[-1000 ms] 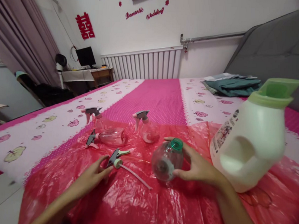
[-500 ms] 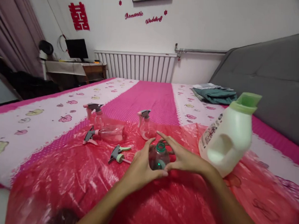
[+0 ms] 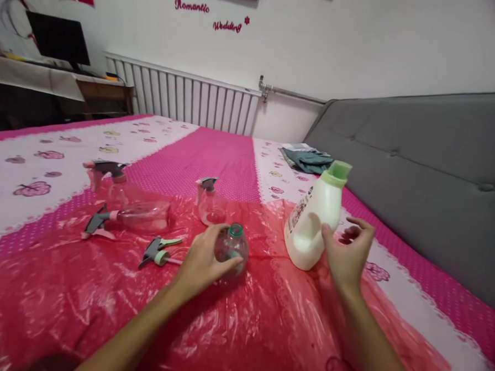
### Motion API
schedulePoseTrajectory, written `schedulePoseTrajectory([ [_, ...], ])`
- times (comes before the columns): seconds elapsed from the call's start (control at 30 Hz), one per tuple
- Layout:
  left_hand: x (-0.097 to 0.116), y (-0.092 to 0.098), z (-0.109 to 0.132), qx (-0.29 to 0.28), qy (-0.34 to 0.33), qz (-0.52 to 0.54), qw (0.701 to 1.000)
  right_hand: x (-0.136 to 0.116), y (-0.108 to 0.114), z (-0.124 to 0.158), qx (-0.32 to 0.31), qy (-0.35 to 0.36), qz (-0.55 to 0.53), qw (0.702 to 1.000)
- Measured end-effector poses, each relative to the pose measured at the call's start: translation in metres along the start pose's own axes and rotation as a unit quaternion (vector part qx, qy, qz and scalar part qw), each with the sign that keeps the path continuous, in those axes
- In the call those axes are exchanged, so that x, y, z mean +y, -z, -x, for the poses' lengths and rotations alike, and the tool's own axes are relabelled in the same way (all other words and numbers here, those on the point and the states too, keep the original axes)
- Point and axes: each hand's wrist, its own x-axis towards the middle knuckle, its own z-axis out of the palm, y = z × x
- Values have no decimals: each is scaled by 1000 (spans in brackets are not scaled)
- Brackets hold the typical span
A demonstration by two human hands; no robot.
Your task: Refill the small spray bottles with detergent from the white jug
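Observation:
My left hand (image 3: 202, 259) is wrapped round a clear, uncapped bottle (image 3: 238, 245) with a green threaded neck, which stands upright on red plastic sheeting (image 3: 244, 324). My right hand (image 3: 347, 256) is open, its thumb and fingers apart, just right of a white detergent jug (image 3: 331, 207) with a green cap. Whether the thumb touches the jug I cannot tell. A loose grey and green spray head (image 3: 156, 252) with a pale tube lies left of my left hand. Behind the clear bottle stands a small pinkish spray bottle (image 3: 211, 208).
On the left, one pink spray bottle (image 3: 144, 217) lies on its side and another spray bottle (image 3: 118, 190) stands behind it. Folded clothes (image 3: 307, 159) rest farther back on the bed, near the grey padded headboard (image 3: 419, 144). A radiator (image 3: 186, 96) runs along the wall.
My right hand has left the clear bottle and moved right to the detergent jug. My left hand stays on the clear bottle. The view has turned to the right.

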Motion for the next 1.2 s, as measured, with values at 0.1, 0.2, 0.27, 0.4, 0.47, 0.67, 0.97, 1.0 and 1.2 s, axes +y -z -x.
schedulePoseTrajectory([
  [0.1,-1,1,-4,26,1,-17,1000,23,-8,-9,37,-51,8,998],
  [0.2,-2,1,-3,31,6,-29,999,34,-19,-13,4,-98,-15,995],
  [0.27,-4,0,-1,26,7,-35,999,35,-24,-12,-17,-121,-36,992],
  [0.4,-10,-4,0,19,6,-47,999,37,-30,-7,-13,-159,-65,985],
  [0.47,-13,-6,0,20,4,-49,999,39,-32,-6,-2,-176,-75,982],
  [0.67,-11,-1,3,64,1,-12,998,41,-31,-5,-11,-200,-106,974],
  [0.97,49,47,-7,168,-86,15,982,39,-23,-11,42,-173,-193,965],
  [1.0,60,53,-12,176,-107,11,979,39,-20,-11,53,-172,-193,965],
  [1.2,115,76,-33,147,-197,-42,968,34,2,-17,88,-140,-197,966],
])
